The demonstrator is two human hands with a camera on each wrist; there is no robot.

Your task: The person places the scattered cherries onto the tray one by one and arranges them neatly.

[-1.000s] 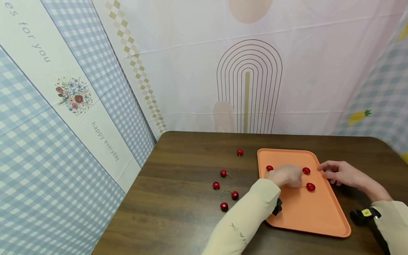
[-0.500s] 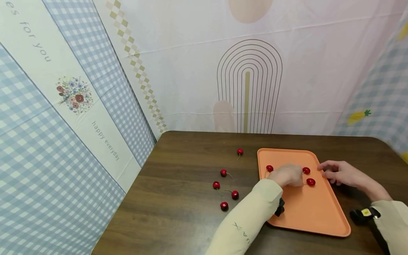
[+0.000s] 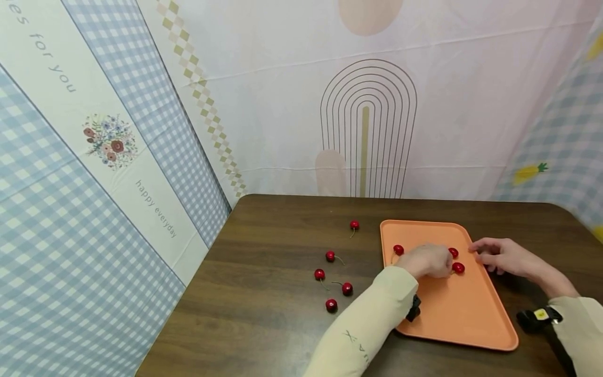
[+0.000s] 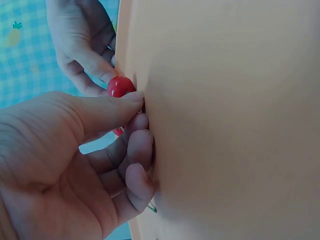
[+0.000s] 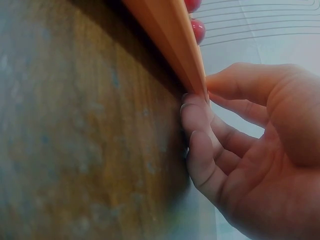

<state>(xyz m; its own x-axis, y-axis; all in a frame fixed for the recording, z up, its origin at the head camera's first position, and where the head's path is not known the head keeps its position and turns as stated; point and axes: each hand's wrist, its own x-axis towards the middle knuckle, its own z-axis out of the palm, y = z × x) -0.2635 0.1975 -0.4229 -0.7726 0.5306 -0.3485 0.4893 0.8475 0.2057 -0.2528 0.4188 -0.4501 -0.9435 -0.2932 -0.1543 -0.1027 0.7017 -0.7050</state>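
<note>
My left hand (image 3: 428, 261) is over the orange tray (image 3: 464, 319), its thumb and forefinger pinching at a red cherry (image 3: 458, 268) near the tray's right side. In the left wrist view this cherry (image 4: 121, 86) shows right beyond the thumb tip, and its stem is hidden by the fingers. A second cherry (image 3: 453, 253) lies just behind it, partly covered by the hand, and a third cherry (image 3: 398, 250) rests by the tray's left rim. My right hand (image 3: 506, 256) grips the tray's right rim, thumb on top and fingers underneath, as the right wrist view (image 5: 265, 135) shows.
On the brown wooden table (image 3: 264, 324), several stemmed cherries lie loose left of the tray, among them a far cherry (image 3: 354, 225) and a near cherry (image 3: 332, 305). A patterned cloth (image 3: 282, 104) hangs behind the table's far edge.
The pinched cherry has shifted back toward the second cherry on the tray. My left hand has moved slightly right, closer onto it. The right hand has stayed at the rim.
</note>
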